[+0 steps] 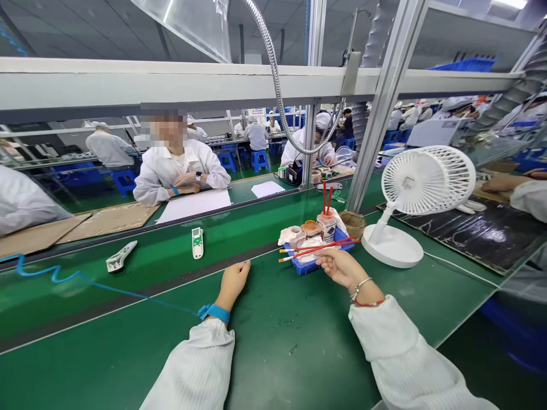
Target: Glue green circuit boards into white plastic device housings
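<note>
My left hand (234, 281) rests on the green bench, closed with its fingers curled under, and nothing shows in it. A blue wrist strap (216, 312) circles that wrist. My right hand (341, 269) is at the front right edge of a blue tray (308, 266), its fingers bent and pressed together. Red-handled paintbrushes (304, 251) lie across the tray, just above these fingertips; whether the fingers grip one is hidden. In the tray stand an orange-rimmed jar (311, 229) and a pinkish bottle (327, 226) with red sticks upright in it, among crumpled white tissue.
A white fan (395, 250) stands right of the tray, beside a brown pot (354, 224). On the green belt lie a handheld device casing (121, 257) and one with a circuit board (197, 244). A blue coiled cord (128, 292) crosses left. A co-worker (182, 168) sits opposite.
</note>
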### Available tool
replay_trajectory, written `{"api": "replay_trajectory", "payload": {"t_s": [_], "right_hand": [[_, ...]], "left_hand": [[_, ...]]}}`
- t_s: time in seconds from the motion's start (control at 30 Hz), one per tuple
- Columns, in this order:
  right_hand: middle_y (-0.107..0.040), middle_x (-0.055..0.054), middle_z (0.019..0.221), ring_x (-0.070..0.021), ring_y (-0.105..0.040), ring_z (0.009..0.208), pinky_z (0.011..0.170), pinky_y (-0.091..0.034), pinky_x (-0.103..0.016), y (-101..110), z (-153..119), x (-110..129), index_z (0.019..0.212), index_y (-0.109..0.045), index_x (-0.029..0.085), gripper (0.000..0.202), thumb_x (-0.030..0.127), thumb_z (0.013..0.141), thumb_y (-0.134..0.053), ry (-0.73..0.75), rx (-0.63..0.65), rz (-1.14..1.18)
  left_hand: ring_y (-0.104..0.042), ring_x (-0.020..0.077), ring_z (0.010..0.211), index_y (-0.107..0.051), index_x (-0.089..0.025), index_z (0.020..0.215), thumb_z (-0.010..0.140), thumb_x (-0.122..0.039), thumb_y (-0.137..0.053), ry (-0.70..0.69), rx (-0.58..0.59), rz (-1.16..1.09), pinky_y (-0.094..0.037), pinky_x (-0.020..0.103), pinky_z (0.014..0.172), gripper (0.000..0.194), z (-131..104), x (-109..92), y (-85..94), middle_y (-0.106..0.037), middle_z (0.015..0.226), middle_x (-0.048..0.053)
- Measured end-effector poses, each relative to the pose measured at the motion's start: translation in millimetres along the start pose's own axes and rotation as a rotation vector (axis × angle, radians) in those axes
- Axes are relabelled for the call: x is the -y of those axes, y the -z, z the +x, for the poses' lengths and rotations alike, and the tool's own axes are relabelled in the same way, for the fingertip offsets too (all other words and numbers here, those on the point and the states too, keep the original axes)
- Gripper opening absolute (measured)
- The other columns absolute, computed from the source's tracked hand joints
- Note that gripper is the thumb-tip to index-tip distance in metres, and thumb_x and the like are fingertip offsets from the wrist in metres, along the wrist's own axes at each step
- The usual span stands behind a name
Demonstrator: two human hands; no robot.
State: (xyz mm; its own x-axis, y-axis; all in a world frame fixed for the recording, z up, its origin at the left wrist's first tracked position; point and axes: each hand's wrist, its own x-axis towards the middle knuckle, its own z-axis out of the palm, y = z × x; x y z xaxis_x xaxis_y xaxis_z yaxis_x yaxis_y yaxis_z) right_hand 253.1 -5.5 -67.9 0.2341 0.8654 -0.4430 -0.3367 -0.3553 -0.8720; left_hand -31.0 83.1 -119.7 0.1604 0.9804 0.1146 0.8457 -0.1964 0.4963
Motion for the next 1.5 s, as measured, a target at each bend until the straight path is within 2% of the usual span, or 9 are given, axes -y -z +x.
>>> {"api": "replay_trajectory", "payload": {"t_s": [0.27, 0.47, 0.6, 0.8, 0.9, 1.1, 1.23, 1.37, 1.5], "right_hand": [[-0.06, 0.0, 0.078, -0.0078, -0.056, 0.057, 0.049, -0.049, -0.02, -7.5, -5.5, -2.2, 0.093, -0.058, 0.012, 0.018, 0.029, 0.091, -0.052, 0.104, -0.018, 0.113], [-0.06, 0.003, 0.056, -0.0078, -0.053, 0.041, 0.038, -0.044, -0.018, -28.8, -20.7, -14.0, 0.07, -0.055, 0.014, 0.026, 0.035, 0.08, -0.064, 0.49, -0.068, 0.106], [-0.055, 0.005, 0.045, -0.0065, -0.045, 0.034, 0.033, -0.036, -0.017, -29.8, -24.1, -20.4, 0.065, -0.055, 0.016, 0.031, 0.042, 0.07, -0.071, 0.725, -0.161, 0.148], [-0.055, 0.007, 0.05, -0.0063, -0.044, 0.034, 0.033, -0.032, -0.017, -23.3, -14.8, -8.6, 0.077, -0.046, 0.02, 0.033, 0.051, 0.076, -0.059, 0.833, -0.205, 0.344], [-0.056, 0.007, 0.053, -0.0063, -0.045, 0.035, 0.035, -0.033, -0.018, -22.3, -12.3, -2.7, 0.077, -0.043, 0.021, 0.031, 0.047, 0.075, -0.059, 0.81, -0.171, 0.428], [-0.056, 0.006, 0.052, -0.0073, -0.045, 0.034, 0.033, -0.031, -0.018, -26.4, -17.8, -2.4, 0.071, -0.041, 0.022, 0.027, 0.042, 0.076, -0.058, 0.786, -0.093, 0.472], [-0.058, 0.005, 0.053, -0.0079, -0.046, 0.035, 0.035, -0.034, -0.019, -22.3, -26.6, -0.2, 0.072, -0.043, 0.022, 0.023, 0.039, 0.078, -0.057, 0.848, -0.08, 0.471], [-0.059, 0.004, 0.054, -0.0083, -0.046, 0.034, 0.033, -0.034, -0.018, -5.1, -37.3, 4.1, 0.072, -0.048, 0.021, 0.019, 0.035, 0.081, -0.057, 0.942, -0.076, 0.479], [-0.062, 0.001, 0.057, -0.0112, -0.05, 0.038, 0.033, -0.037, -0.02, 15.2, -51.9, 10.8, 0.076, -0.055, 0.023, 0.011, 0.032, 0.082, -0.059, 1.033, -0.09, 0.475]], "left_hand": [[-0.045, 0.0101, 0.049, -0.048, -0.016, 0.057, 0.089, -0.046, -0.042, -0.005, -0.011, -0.09, -0.038, 0.025, 0.054, 0.044, -2.0, -2.2, 3.9, -0.042, 0.05, -0.006], [-0.043, 0.0131, 0.048, -0.038, -0.02, 0.049, 0.087, -0.044, -0.036, -0.002, -0.019, -0.137, -0.029, 0.026, 0.052, 0.045, -3.0, -5.4, 6.2, -0.038, 0.045, -0.005], [-0.046, 0.015, 0.051, -0.039, -0.02, 0.047, 0.084, -0.045, -0.033, -0.016, -0.009, -0.155, -0.027, 0.026, 0.052, 0.045, -2.5, -5.8, 6.2, -0.046, 0.046, -0.002], [-0.048, 0.0167, 0.052, -0.044, -0.02, 0.049, 0.083, -0.044, -0.033, -0.049, 0.018, -0.134, -0.027, 0.027, 0.053, 0.044, -3.7, -6.9, 11.5, -0.048, 0.047, 0.0], [-0.048, 0.0173, 0.054, -0.045, -0.02, 0.049, 0.083, -0.044, -0.035, -0.128, 0.038, -0.107, -0.026, 0.028, 0.054, 0.043, -17.0, -28.1, 8.7, -0.05, 0.051, 0.001], [-0.049, 0.0196, 0.062, -0.044, -0.021, 0.051, 0.071, -0.059, -0.055, -0.369, 0.124, -0.081, -0.025, 0.029, 0.056, 0.044, -53.3, -110.4, -26.5, -0.053, 0.06, 0.004], [-0.049, 0.0204, 0.061, -0.042, -0.022, 0.049, 0.074, -0.057, -0.052, -0.4, 0.154, -0.071, -0.023, 0.03, 0.055, 0.044, -49.1, -129.3, -37.3, -0.052, 0.059, 0.006], [-0.044, 0.0181, 0.054, -0.036, -0.022, 0.046, 0.073, -0.057, -0.052, -0.386, 0.15, -0.044, -0.02, 0.03, 0.053, 0.047, -39.4, -112.9, -21.3, -0.047, 0.054, 0.005], [-0.037, 0.0157, 0.052, -0.033, -0.022, 0.044, 0.066, -0.06, -0.057, -0.291, 0.062, -0.177, -0.02, 0.031, 0.054, 0.05, -8.9, -95.9, 16.0, -0.041, 0.049, 0.001]]}}
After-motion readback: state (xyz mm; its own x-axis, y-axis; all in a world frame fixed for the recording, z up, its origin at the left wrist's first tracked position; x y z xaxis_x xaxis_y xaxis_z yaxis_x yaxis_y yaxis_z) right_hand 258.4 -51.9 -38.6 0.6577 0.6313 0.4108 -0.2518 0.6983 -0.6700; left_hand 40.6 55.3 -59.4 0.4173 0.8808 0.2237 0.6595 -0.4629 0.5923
